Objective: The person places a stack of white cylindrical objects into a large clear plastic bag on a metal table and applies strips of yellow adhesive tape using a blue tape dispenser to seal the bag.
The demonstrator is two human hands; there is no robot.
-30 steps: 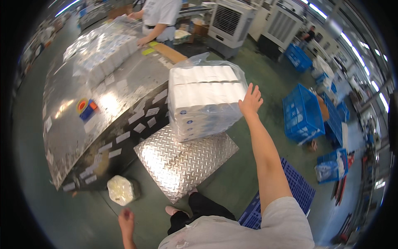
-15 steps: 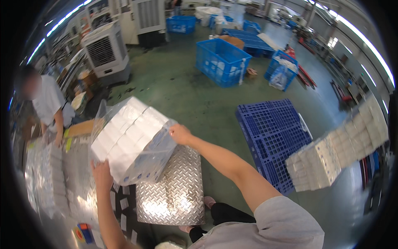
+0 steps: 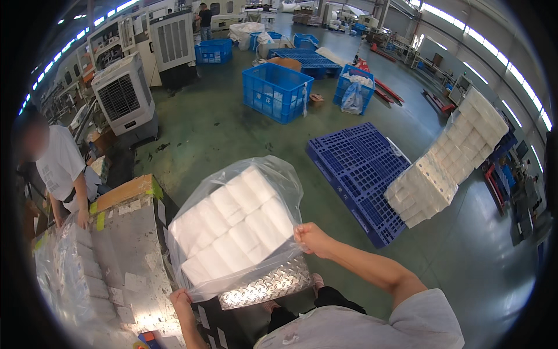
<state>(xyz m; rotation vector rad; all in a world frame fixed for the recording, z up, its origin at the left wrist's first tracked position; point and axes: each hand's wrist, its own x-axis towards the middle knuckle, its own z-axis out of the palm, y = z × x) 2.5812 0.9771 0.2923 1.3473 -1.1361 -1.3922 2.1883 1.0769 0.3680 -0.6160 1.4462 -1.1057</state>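
Clear plastic bag of paper rolls (image 3: pixel 235 227) — pinched between right fingers (image 3: pixel 303 234), left fingers (image 3: pixel 179 296)

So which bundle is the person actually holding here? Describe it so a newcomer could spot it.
Start at the blue pallet on the green floor, then look left to the diamond-plate platform. Above it, both hands, left and right, grip a clear plastic bag of white paper rolls. Unlike the stacked packs on the pallet, it is airborne.

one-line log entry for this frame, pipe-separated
left hand: grips lower corner of bagged paper rolls | right hand: grips bag's right edge | bag: lifted over diamond-plate step | nearby: blue pallet, stacked packs
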